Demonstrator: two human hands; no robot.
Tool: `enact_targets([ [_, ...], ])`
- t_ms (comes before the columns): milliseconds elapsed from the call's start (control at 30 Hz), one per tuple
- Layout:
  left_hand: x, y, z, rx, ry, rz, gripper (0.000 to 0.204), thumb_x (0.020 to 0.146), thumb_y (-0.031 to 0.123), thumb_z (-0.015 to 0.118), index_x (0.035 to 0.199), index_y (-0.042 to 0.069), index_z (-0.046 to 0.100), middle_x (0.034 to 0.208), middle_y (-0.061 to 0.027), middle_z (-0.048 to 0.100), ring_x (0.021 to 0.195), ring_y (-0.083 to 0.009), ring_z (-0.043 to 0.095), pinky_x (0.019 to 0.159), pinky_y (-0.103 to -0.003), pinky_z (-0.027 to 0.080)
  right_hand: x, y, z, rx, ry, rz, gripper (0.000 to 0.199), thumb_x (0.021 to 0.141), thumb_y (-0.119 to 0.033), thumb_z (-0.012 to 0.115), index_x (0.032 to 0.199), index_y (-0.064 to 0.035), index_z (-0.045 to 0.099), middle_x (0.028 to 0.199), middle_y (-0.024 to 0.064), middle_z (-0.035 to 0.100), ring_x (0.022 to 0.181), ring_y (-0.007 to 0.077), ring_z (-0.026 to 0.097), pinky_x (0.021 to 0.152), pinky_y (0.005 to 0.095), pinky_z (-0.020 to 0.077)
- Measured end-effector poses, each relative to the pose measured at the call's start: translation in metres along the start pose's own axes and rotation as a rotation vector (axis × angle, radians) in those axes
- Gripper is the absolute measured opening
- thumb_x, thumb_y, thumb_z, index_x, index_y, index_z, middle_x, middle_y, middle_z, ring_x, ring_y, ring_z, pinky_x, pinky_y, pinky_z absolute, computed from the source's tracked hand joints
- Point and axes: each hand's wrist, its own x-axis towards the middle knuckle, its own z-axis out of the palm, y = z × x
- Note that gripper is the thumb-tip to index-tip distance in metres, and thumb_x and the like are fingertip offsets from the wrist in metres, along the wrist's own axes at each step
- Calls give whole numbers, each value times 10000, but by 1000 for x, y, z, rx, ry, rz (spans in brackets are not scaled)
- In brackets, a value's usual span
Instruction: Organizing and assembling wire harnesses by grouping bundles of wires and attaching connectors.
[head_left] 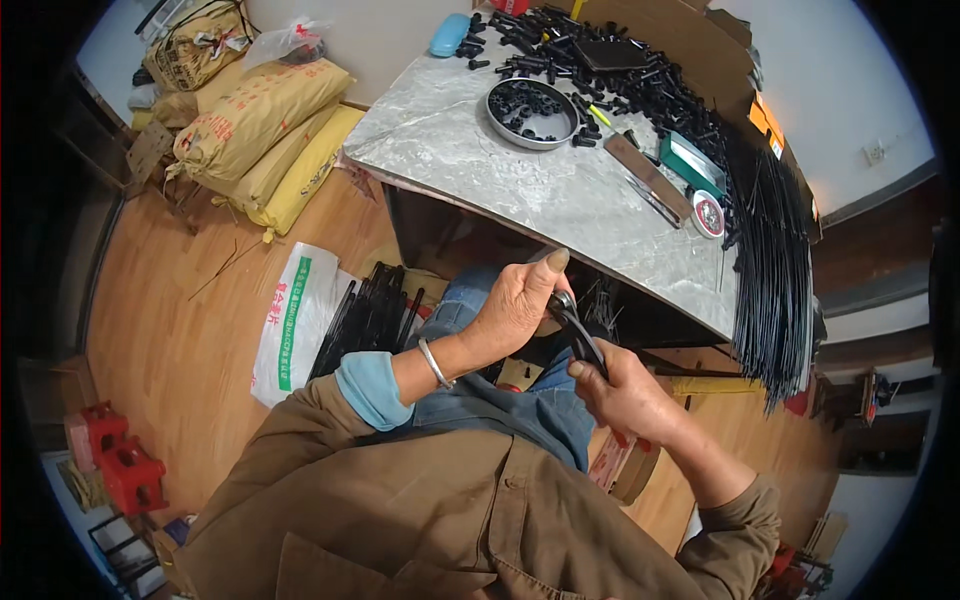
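Note:
My left hand [515, 305] is closed around a small black plastic part [563, 300], thumb raised, just below the table edge. A thin black rod [588, 345] runs from that part down into my right hand [625, 393], which grips it. Both hands are over my lap, close together. On the grey marble table [480, 150] sits a round metal dish [532, 113] with several black rings. Behind it lies a heap of black plastic pieces [610, 65]. A long bundle of thin black rods [772, 260] hangs off the table's right side.
Yellow and tan sacks [260, 135] are piled at the left on the wooden floor. A white bag [295, 315] and a bundle of black rods [365, 320] lie beside my knee. Red crates [120, 460] stand at lower left. A green box [690, 160] and a round tin [708, 213] rest on the table.

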Motion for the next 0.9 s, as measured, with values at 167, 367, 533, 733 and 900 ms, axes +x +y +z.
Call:
enact_targets([
  [167, 2, 0, -1, -121, -1, -61, 689, 950, 612, 357, 712, 3, 576, 564, 2, 490, 522, -66, 431, 487, -229, 360, -9, -1, -10, 168, -52, -116, 235, 976, -133, 494, 1162, 12, 494, 724, 38, 556, 562, 110, 557, 534, 262, 491],
  [367, -2, 5, 5, -157, -17, -72, 680, 941, 611, 388, 722, -7, 567, 578, -3, 505, 541, -65, 457, 490, -228, 390, -18, -20, -29, 87, -154, 89, 202, 974, -175, 524, 1104, -24, 498, 638, -7, 479, 489, 80, 449, 444, 237, 394],
  [533, 0, -2, 7, -47, -71, 20, 653, 976, 549, 368, 705, -4, 585, 583, -9, 508, 562, -66, 470, 511, -241, 397, -19, -18, -23, 157, -126, 127, 126, 969, -121, 508, 1042, -20, 494, 655, -4, 447, 499, 75, 419, 440, 228, 368],
  [733, 13, 4, 4, -54, 75, 19, 519, 1018, 399, 370, 787, 18, 636, 555, 20, 473, 536, -46, 446, 486, -228, 356, 8, -11, -16, -152, 158, -147, 159, 943, -185, 532, 975, -34, 492, 629, 34, 477, 527, 109, 486, 459, 268, 400],
  [900, 43, 127, -84, -30, 408, 698, 324, 1023, 282, 352, 1050, 39, 563, 652, 25, 408, 571, -67, 377, 525, -236, 333, 62, 49, -77, -650, 581, -197, 376, 895, -365, 597, 980, -11, 504, 737, 215, 618, 716, 388, 614, 635, 456, 477],
])
